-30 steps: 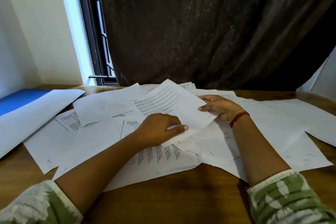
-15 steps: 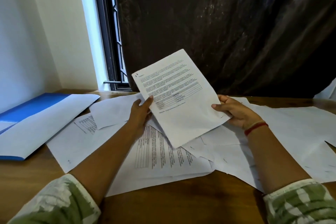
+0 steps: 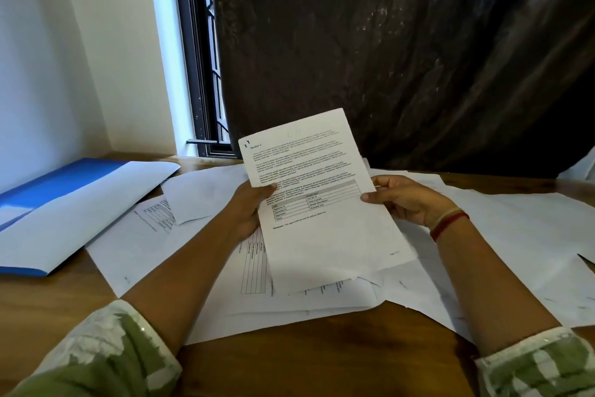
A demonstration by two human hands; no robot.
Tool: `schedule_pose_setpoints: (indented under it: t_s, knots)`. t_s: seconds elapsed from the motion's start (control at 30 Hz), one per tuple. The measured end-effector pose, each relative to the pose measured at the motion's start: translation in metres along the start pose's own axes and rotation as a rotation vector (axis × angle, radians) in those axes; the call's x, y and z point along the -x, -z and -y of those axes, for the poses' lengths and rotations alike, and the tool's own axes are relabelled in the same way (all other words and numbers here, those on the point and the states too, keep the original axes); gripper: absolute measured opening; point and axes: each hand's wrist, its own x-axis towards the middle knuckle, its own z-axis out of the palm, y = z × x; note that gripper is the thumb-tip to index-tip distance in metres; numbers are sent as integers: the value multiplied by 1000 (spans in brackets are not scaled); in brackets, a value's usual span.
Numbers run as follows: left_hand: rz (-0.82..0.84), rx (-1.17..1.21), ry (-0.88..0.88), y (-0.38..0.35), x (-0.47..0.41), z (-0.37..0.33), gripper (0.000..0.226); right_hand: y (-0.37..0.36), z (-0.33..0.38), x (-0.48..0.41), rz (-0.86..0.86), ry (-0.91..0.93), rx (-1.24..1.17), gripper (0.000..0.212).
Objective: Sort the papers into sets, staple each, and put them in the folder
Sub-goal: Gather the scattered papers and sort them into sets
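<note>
A printed sheet [image 3: 322, 197] with text and a small table is held up, tilted toward me, above the pile. My left hand [image 3: 249, 210] grips its left edge, thumb on the front. My right hand [image 3: 405, 200] pinches the right edge. Beneath lie several loose white papers [image 3: 289, 293] scattered over the wooden table [image 3: 322, 361], some printed with tables, some blank side up. A blue folder [image 3: 61, 184] lies open at the left with a white sheet [image 3: 80, 213] on it. No stapler is in view.
A dark plastic sheet [image 3: 402, 48] hangs behind the table. A window with a black frame [image 3: 199, 74] stands at the back left beside a white wall. More papers [image 3: 531, 235] spread toward the table's right edge.
The sheet went from lying on the pile to being lifted and turned upright toward me. My left hand shifted from its lower edge to its left side; the view rose.
</note>
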Motion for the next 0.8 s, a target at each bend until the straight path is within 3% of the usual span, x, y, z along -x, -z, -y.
schedule_pose_setpoints:
  t_s: [0.27,0.37,0.43,0.5,0.57,0.63,0.7,0.8]
  knots:
    - [25,-34,78,3,1,-1,38,-19,6,3,56,54,-22,40]
    - [-99,-163,78,6,-3,-3,28,-34,6,9,57,67,76,35]
    - [-140,-284,67,12,-6,-5,24,-36,11,16,-12,55,159,21]
    - [-183,-383,66,17,-5,-9,21,-23,17,23,-250,78,200,18]
    - [-219,-438,62,20,-4,-11,23,7,13,26,-593,49,402,27]
    - [-223,-454,61,22,-2,-13,23,34,-4,35,-761,-178,756,50]
    - [-232,-448,68,20,-1,-13,21,48,-28,40,-686,-394,894,76]
    - [-235,-471,84,17,0,-13,21,49,-41,43,-574,-483,903,93]
